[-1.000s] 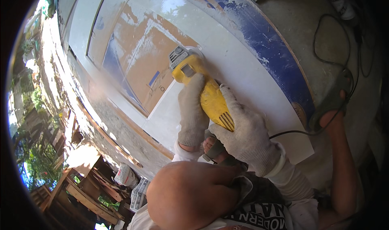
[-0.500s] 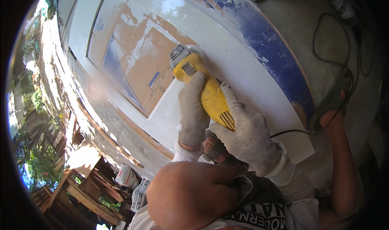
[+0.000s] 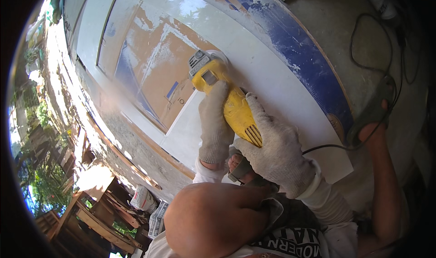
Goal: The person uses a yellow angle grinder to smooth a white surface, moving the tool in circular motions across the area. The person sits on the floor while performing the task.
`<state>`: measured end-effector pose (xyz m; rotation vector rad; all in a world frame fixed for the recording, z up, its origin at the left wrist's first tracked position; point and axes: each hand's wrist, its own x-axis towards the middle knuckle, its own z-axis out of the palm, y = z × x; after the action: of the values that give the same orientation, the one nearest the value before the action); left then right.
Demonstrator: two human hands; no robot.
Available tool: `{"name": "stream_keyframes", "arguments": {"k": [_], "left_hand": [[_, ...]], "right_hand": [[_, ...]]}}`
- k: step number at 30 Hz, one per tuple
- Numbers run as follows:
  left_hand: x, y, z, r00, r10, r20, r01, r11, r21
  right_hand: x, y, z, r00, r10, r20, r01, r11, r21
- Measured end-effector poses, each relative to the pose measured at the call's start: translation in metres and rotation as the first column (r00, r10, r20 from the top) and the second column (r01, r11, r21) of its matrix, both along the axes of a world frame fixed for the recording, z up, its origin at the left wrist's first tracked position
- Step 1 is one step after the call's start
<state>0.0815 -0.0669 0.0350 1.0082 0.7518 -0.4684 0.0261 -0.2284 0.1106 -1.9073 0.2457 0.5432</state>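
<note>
A yellow angle grinder [image 3: 237,109] with a grey head lies slantwise across a pale slab [image 3: 281,83], its head toward the upper left. My left hand [image 3: 214,121], in a whitish knit glove, is closed around the left side of the grinder's body, just behind the head. The rear end of the grinder sits in my gloved right hand [image 3: 278,155], the thumb along its upper side. At the head's right edge a pale round rim shows; the rest of the disc is hidden under the tool. White dust coats the slab around it.
Left of the grinder is a brown panel [image 3: 154,71] smeared white. A blue strip [image 3: 313,78] curves along the right. A black cord [image 3: 334,146] runs right past my sandalled foot [image 3: 374,127]. My bare knee [image 3: 213,217] is at the bottom. Bags [image 3: 144,199] and wooden framing [image 3: 102,221] stand lower left.
The grinder's head has shifted slightly left and down, with both hands still around the tool. Its cord and my legs look almost the same.
</note>
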Motion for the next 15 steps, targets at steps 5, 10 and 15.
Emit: {"name": "stream_keyframes", "arguments": {"k": [5,10,15], "left_hand": [[-0.0007,0.0017,-0.0013,1.0,0.018,0.002,-0.018,1.0,0.01],[0.0004,0.0017,-0.0012,1.0,0.019,-0.002,-0.019,0.999,-0.035],[0.0022,0.0023,0.0027,1.0,0.009,-0.003,-0.009,1.0,0.015]], "right_hand": [[0.0026,-0.0005,0.0008,1.0,-0.008,0.02,0.008,1.0,0.021],[0.0022,0.0008,0.0013,1.0,0.015,-0.002,-0.015,1.0,0.004],[0.0022,0.0044,-0.0012,1.0,-0.006,-0.008,0.007,0.999,0.039]]}}
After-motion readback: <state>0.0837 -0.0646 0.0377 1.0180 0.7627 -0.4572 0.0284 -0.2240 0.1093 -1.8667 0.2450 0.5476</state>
